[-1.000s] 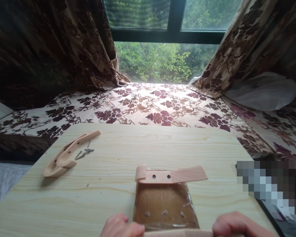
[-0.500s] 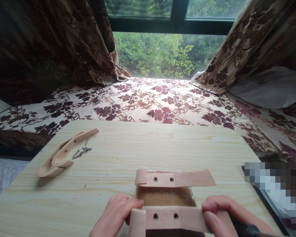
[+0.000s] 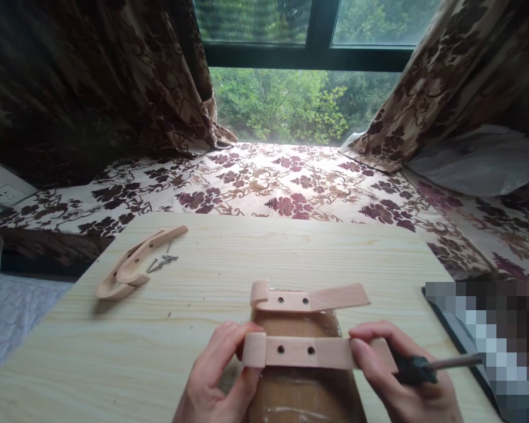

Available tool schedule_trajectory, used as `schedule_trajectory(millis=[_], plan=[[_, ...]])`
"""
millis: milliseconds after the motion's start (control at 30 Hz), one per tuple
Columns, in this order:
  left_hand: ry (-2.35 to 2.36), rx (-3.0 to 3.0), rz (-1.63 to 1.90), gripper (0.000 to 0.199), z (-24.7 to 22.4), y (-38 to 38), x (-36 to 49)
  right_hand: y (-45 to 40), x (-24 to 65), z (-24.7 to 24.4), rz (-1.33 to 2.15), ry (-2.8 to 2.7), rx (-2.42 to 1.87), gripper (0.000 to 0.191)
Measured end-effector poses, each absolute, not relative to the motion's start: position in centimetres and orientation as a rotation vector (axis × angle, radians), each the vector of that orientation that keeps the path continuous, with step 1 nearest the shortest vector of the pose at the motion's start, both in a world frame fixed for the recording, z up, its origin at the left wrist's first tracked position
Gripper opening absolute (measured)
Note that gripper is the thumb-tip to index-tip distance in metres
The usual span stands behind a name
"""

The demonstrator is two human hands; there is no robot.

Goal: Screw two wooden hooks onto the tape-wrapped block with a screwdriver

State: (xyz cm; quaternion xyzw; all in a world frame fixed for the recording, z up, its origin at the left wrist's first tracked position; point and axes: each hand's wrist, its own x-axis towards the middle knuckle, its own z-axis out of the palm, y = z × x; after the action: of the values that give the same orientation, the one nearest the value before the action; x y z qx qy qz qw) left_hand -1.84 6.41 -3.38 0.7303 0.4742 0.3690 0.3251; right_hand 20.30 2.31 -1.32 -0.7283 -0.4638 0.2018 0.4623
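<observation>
A curved wooden hook with two holes lies across a brown board wrapped in clear film. My left hand pinches its curled end between thumb and fingers. At the straight end, my right hand grips the same hook between thumb and index finger. A screwdriver is also tucked in my right hand, its shaft pointing right. Farther up the board sits a second wooden hook, with screws visible in its two holes.
Two more wooden hooks rest one against the other at the table's left, beside several loose screws. A dark-edged, pixelated object lies at the right edge of the wooden table. Beyond are a flowered cloth and curtains.
The near hook and the board appear higher in view, with more of the board showing. My left thumb now shows below the hook's curl, and the screwdriver's shaft has come into sight.
</observation>
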Motion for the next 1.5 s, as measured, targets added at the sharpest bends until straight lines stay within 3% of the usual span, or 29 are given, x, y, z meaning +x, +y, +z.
schedule_trajectory(millis=[433,1500], plan=[[1.243,1.749,0.891,0.035,-1.8,5.8,-1.1,2.8,20.6,-0.5,0.54,-1.351,-1.621,0.02],[1.228,1.696,0.921,0.038,-1.6,6.0,-1.1,3.1,21.0,-0.6,0.536,-1.42,-1.613,0.021]])
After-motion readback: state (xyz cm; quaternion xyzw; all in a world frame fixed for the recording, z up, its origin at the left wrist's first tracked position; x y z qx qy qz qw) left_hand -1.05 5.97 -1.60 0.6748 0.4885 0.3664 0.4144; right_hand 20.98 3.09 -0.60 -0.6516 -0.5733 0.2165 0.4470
